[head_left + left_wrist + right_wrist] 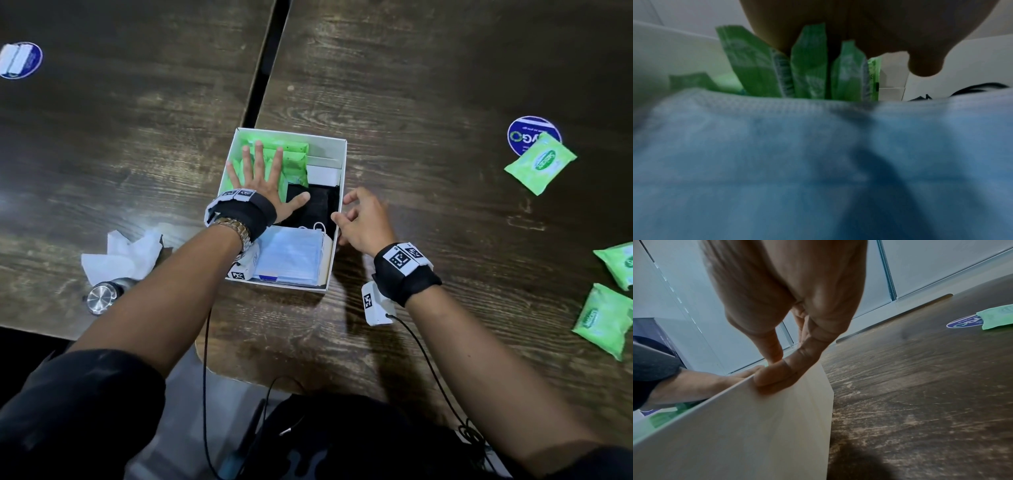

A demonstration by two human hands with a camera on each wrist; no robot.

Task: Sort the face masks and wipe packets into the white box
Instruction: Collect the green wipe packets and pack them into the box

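The white box (301,135) stands in the middle of the dark wooden table. Green wipe packets (294,161) stand on edge in its far left part, and my left hand (270,178) lies flat on them with fingers spread. Black masks (318,205) lie under its thumb; blue masks (291,255) fill the near part. In the left wrist view the blue masks (797,162) lie below the green packets (809,65). My right hand (342,209) pinches the rim of the box's right wall, seen close in the right wrist view (774,368). Three loose green packets (540,162) (616,263) (603,320) lie at the right.
Crumpled white tissue (120,255) and a round metal object (102,296) sit left of the box. Blue round stickers (532,135) (20,60) mark the tabletops. A dark gap (263,68) splits the two tables. Cables hang off the near edge.
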